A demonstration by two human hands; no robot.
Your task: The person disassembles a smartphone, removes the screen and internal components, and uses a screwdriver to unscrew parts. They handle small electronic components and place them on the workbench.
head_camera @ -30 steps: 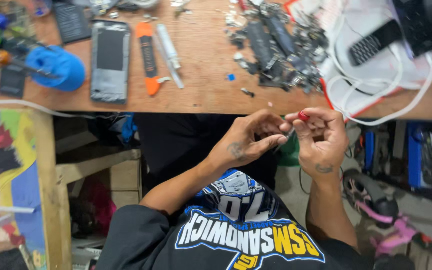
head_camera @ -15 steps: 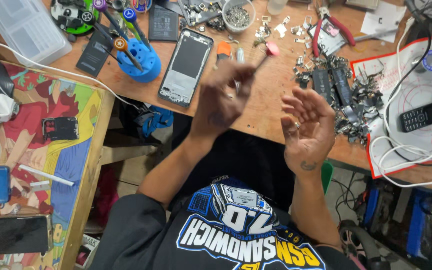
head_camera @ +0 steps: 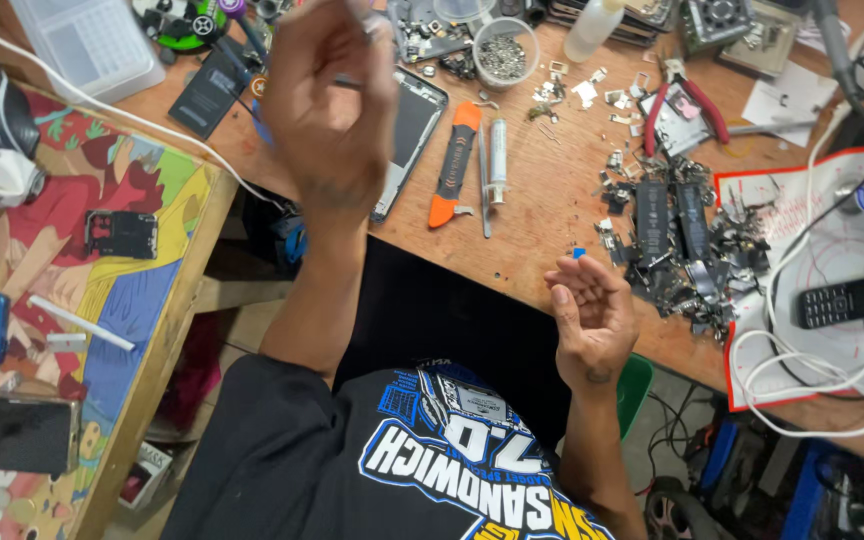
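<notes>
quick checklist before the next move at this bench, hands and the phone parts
1. Left hand free of the open phone: ok, raised above it.
2. Left hand's hold: cannot tell, fingertips blurred.
3. Right hand empty: ok, palm up, nothing seen in it.
4. Orange pry tool in reach: ok, lying beside the phone.
5. Screw cup upright: ok.
6. Bench edge by the scrap pile: not ok, loose bits lie close to the edge.

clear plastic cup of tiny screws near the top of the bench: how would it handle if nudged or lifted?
The cup looks like thin clear plastic, so probably light and easy to tip when nudged. It is open-topped with loose small metal bits inside, so a tilt would likely spill them. It sits among clutter on the wooden bench, so a push may snag.
</notes>
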